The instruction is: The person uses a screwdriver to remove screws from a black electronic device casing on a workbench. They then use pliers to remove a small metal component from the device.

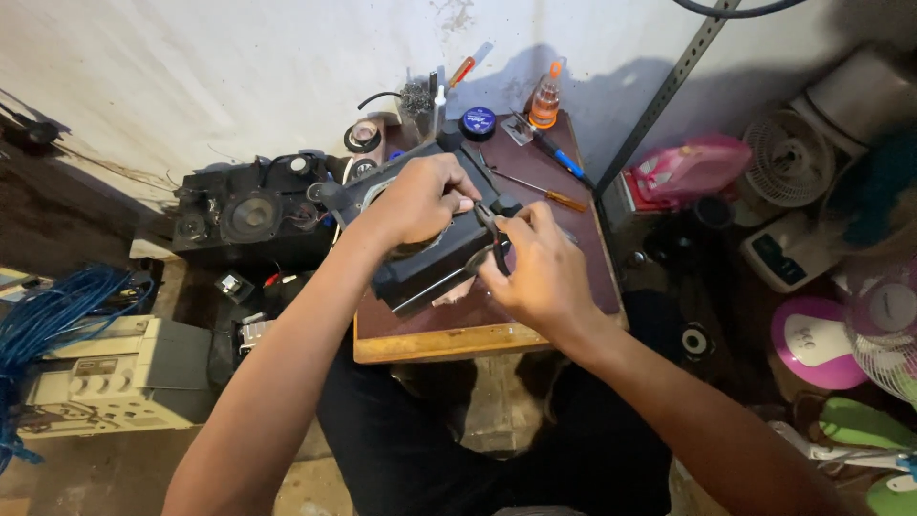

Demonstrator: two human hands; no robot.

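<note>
Two bare hands worked over a small brown table [573,287] with a yellow front edge. Biggest of all was the white wall [239,67] behind it. On the floor at the left sat a cream box [115,373] with a pale label strip and round knobs, under a heap of blue wire [48,315]. Beside it stood a black speaker box [250,218] with a round cone. At the right lay a pink iron [688,167] and a white fan [788,158].

On the table rested a long black case [435,268], tilted, with a grey edge. The left hand [415,201] was clamped on its top. The right hand [540,272] was closed around dark pliers [494,241], touching the case. Farther back stood a small round blue tin [478,122], an orange-capped bottle [545,100], and an orange-handled screwdriver [554,196].
</note>
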